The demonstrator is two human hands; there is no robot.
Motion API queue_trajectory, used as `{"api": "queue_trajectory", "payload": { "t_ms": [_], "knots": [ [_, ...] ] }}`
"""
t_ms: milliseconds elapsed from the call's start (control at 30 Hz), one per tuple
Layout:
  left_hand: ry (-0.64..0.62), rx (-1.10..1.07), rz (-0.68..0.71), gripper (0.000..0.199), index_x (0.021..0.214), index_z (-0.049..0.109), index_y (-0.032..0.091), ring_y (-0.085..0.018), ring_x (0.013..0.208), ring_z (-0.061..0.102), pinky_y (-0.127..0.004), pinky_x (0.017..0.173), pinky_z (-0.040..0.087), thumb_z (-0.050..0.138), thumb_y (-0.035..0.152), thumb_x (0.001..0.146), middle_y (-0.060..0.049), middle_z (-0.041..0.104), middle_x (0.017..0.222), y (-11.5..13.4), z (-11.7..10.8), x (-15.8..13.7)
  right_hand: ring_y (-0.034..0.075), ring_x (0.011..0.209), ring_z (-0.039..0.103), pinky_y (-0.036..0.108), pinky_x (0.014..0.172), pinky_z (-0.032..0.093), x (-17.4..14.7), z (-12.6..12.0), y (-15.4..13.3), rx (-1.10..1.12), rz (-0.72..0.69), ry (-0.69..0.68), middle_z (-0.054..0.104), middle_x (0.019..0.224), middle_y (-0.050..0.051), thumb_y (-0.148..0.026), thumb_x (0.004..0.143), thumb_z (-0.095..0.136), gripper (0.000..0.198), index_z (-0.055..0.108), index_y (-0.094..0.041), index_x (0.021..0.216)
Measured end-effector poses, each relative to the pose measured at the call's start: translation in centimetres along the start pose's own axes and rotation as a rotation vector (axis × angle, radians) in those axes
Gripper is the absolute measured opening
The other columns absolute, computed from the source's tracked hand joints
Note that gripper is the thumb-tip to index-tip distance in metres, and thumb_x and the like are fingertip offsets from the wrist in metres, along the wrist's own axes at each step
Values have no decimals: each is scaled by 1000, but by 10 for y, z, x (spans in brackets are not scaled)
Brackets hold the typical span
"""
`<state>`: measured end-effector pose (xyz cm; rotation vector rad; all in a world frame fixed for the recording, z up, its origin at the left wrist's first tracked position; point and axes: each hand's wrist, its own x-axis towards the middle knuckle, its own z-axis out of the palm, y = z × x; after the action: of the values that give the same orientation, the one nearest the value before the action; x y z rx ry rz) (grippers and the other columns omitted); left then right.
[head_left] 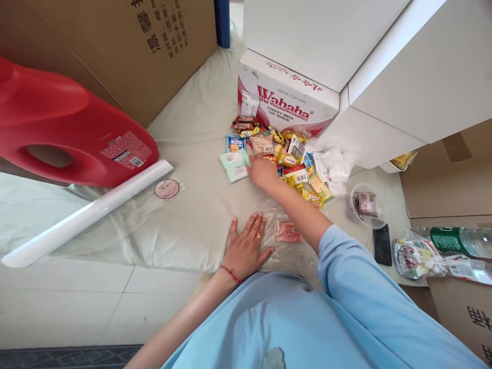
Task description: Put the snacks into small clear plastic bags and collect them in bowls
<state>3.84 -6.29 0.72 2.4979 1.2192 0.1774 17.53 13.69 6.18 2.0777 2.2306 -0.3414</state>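
My left hand (246,245) lies flat on the covered surface, fingers stretched out, a gold ring on one finger. Beneath its thumb side spreads a clear plastic bag (272,261), and a pink-red snack packet (289,231) lies beside the hand. My right hand (264,172) reaches forward with bent fingers closed at the right edge of a pale green packet (234,165); its fingertips are partly hidden. Around it are a blue snack packet (236,143), a brownish-pink packet (262,145) and several yellow-wrapped snacks (286,158) in a loose pile.
A Wahaha carton (288,97) stands behind the pile. At left are a red jug (73,128), a white roll (88,212) and a round pink piece (166,189). To the right lie crumpled white plastic (336,164), a clear tub (351,205), a phone (382,243) and a bottle (461,241).
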Motion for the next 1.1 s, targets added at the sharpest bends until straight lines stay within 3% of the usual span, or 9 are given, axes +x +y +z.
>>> {"api": "queue_trajectory", "payload": {
  "t_ms": [133, 300, 467, 633, 767, 867, 967, 1033, 1100],
  "knots": [
    [-5, -17, 8, 85, 164, 32, 17, -34, 160, 23, -67, 128, -4, 41, 70, 97, -14, 32, 170, -1, 0, -1, 26, 107, 69, 38, 87, 56, -17, 6, -17, 4, -167, 27, 55, 145, 15, -35, 107, 39, 38, 59, -21, 136],
    [-15, -36, 19, 89, 164, 30, 17, -36, 160, 21, -68, 128, -5, 46, 70, 95, -15, 31, 170, -2, -1, 0, 31, 111, 68, 42, 89, 56, -42, -14, 26, -70, 80, -51, 63, 134, 18, -45, 103, 51, 43, 60, -20, 136],
    [-11, -22, 16, 86, 164, 30, 19, -36, 160, 21, -67, 127, -7, 47, 67, 95, -14, 30, 170, -1, -2, 1, 32, 109, 69, 43, 91, 54, -58, -15, 54, -87, 77, -131, 66, 127, 19, -47, 99, 59, 51, 56, -21, 143],
    [-5, -2, 17, 88, 165, 29, 16, -35, 160, 23, -66, 128, -7, 48, 67, 95, -15, 29, 170, -2, 0, 0, 33, 114, 66, 42, 93, 54, -73, -30, 56, 87, 4, 132, 62, 137, 18, -36, 97, 56, 53, 55, -19, 147],
    [-4, 9, 14, 94, 165, 25, 14, -36, 160, 24, -67, 127, -6, 48, 71, 94, -18, 26, 170, -2, 1, -3, 29, 112, 65, 39, 92, 55, -113, -50, 82, 496, -82, 324, 69, 125, 11, -41, 96, 53, 51, 59, -21, 143],
    [-12, 31, 18, 93, 165, 24, 12, -37, 159, 24, -69, 127, -5, 48, 69, 95, -19, 25, 170, -1, 2, -3, 21, 77, 66, 31, 67, 55, -154, -40, 108, 1001, 67, 141, 71, 87, 5, -52, 94, 49, 42, 69, -21, 116],
    [-21, 54, 33, 92, 165, 25, 11, -38, 159, 25, -70, 126, -4, 47, 68, 95, -19, 24, 171, -1, 2, -2, 13, 43, 44, 24, 39, 36, -186, -12, 127, 1393, 255, -170, 60, 59, 1, -62, 86, 53, 44, 65, -19, 87],
    [-19, 68, 32, 92, 165, 25, 12, -39, 159, 25, -71, 125, -3, 46, 68, 95, -20, 24, 171, -1, 3, -1, 9, 36, 29, 22, 33, 22, -200, 7, 134, 1466, 290, -370, 49, 47, -4, -64, 79, 61, 45, 59, -20, 74],
    [-18, 79, 24, 93, 166, 24, 14, -40, 159, 25, -72, 125, -1, 47, 69, 94, -20, 24, 171, -1, 3, -2, 7, 34, 26, 21, 33, 18, -206, 20, 135, 1429, 253, -520, 42, 42, -7, -66, 77, 64, 47, 56, -21, 68]
  ]
}}
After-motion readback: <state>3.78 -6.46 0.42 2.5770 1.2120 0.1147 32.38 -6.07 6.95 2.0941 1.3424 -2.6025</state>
